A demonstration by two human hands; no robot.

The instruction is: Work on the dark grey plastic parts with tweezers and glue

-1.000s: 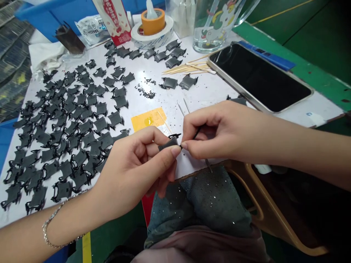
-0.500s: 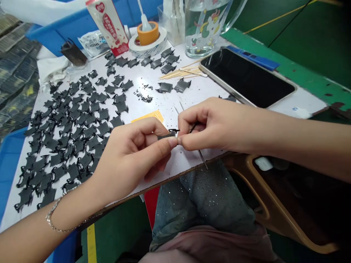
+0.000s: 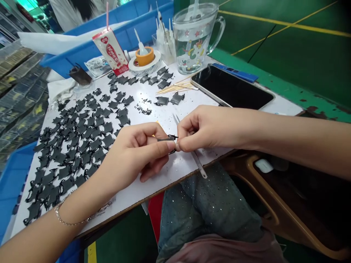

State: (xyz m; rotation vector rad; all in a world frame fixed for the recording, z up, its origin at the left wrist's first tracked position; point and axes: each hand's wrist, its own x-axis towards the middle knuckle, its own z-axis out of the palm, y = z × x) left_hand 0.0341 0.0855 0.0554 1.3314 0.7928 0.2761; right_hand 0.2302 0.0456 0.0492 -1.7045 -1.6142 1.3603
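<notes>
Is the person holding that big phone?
No, the phone lies on the white table, while the left hand pinches a small black piece.

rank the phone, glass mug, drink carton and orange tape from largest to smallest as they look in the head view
1. Glass mug and phone: too alike to rank
2. Drink carton
3. Orange tape

1 black part [image 3: 165,139] in left hand [image 3: 138,151]

A silver bracelet [image 3: 58,216] and speckled blue jeans [image 3: 207,210] are worn.
</notes>
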